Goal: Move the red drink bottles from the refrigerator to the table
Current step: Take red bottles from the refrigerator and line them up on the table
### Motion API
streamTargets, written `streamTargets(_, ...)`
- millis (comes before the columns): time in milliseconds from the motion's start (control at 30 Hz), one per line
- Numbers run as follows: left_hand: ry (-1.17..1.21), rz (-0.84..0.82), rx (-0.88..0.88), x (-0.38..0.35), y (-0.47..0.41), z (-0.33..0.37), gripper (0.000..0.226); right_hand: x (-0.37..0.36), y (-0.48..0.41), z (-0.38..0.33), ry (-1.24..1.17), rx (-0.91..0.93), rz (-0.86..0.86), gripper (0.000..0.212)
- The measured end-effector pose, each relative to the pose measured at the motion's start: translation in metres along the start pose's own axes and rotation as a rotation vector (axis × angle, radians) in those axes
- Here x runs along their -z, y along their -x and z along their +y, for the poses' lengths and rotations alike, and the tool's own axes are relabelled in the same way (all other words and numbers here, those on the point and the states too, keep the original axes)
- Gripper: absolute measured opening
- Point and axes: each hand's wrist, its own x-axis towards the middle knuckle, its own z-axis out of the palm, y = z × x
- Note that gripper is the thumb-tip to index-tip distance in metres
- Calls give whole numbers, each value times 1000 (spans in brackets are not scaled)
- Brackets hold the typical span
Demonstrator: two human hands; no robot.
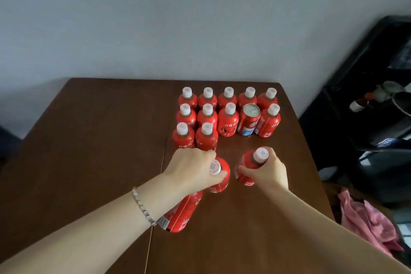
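Several red drink bottles with white caps point(228, 121) stand in rows at the back right of the brown wooden table point(89, 151). My left hand point(195, 168) grips two red bottles: one upright point(220, 177) by its neck, and another point(181, 214) held under my wrist, tilted toward me. My right hand point(268, 171) is closed around a third red bottle point(250, 168), which stands in front of the rows. The refrigerator is out of view.
A red soda can point(250, 120) stands among the bottles in the second row. A dark shelf unit with clutter point(378, 104) is to the table's right, with pink cloth point(364, 218) below it. A grey wall lies behind.
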Motion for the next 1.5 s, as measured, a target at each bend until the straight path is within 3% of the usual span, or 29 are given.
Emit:
streamTargets(167, 47, 32, 65, -26, -35, -13, 39, -23, -63, -17, -63, 54, 28, 56)
streamTargets(400, 81, 77, 97, -50, -67, -23, 41, -61, -103, -31, -135, 101, -122, 61)
streamTargets(567, 114, 92, 79, -56, -74, -17, 39, -49, -97, -26, -169, 135, -209, 57)
streamTargets(633, 87, 46, 87, -55, -77, -18, 40, -34, -90, -20, -112, 138, -284, 74)
streamTargets(700, 76, 28, 55, -56, -84, -13, 41, -20, -80, -13, 73, 251, -418, 88)
streamTargets(800, 23, 99, -56, -51, -96, 5, 40, -14, -70, -2, 218, 406, -572, 91)
streamTargets(1000, 48, 81, -137, -51, -117, 41, 50, 9, -68, 27, 202, 377, -285, 88)
streamTargets(1067, 87, 45, -93, -56, -119, 48, 54, 14, -74, 33, 196, 365, -216, 84)
streamTargets(1167, 136, 110, -4, -53, -117, 50, 48, 11, -92, 30, 78, 187, -132, 78)
streamTargets(1267, 93, 210, -25, -55, -121, 49, 48, -1, -114, 32, -14, 66, -99, 73)
streamTargets(1333, 101, 216, -15, -51, -123, 50, 49, -9, -122, 32, -56, 69, -87, 74)
streamTargets(1400, 95, 202, -26, -57, -121, 48, 35, -15, -125, 29, -110, 85, -112, 76)
streamTargets(1500, 98, 183, -1, -60, -119, 47, 27, -10, -119, 25, -218, 125, -168, 66)
